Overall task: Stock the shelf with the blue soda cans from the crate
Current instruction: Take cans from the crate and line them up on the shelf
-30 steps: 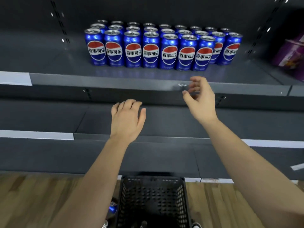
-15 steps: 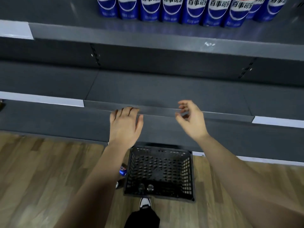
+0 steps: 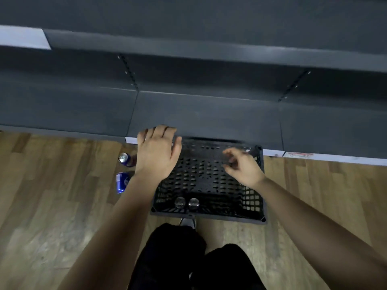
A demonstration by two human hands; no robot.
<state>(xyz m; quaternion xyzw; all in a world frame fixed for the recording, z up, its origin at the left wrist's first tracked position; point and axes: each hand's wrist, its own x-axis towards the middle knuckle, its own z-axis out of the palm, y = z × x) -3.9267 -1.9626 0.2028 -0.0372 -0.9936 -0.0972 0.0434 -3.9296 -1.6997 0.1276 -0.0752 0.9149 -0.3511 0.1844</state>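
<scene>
Reaching down over a black plastic crate that sits on the wooden floor against the foot of the dark grey shelf, both bare hands hang empty above it. The left hand is spread palm down with its fingers loosely apart, over the crate's far left corner, gripping nothing. The right hand hovers over the crate's far right side with its fingers half curled and blurred, also holding nothing. Inside the crate two cans stand upright side by side against the near wall, only their silver tops showing through the dim mesh. Two more blue cans are on the floor just left of the crate: one standing can partly hidden behind the left hand, and one fallen can lying on its side nearer the camera, beside the left forearm. The shelf boards in view carry no cans. Below, the person's dark trouser legs and the tip of a shoe touch the crate's near edge
</scene>
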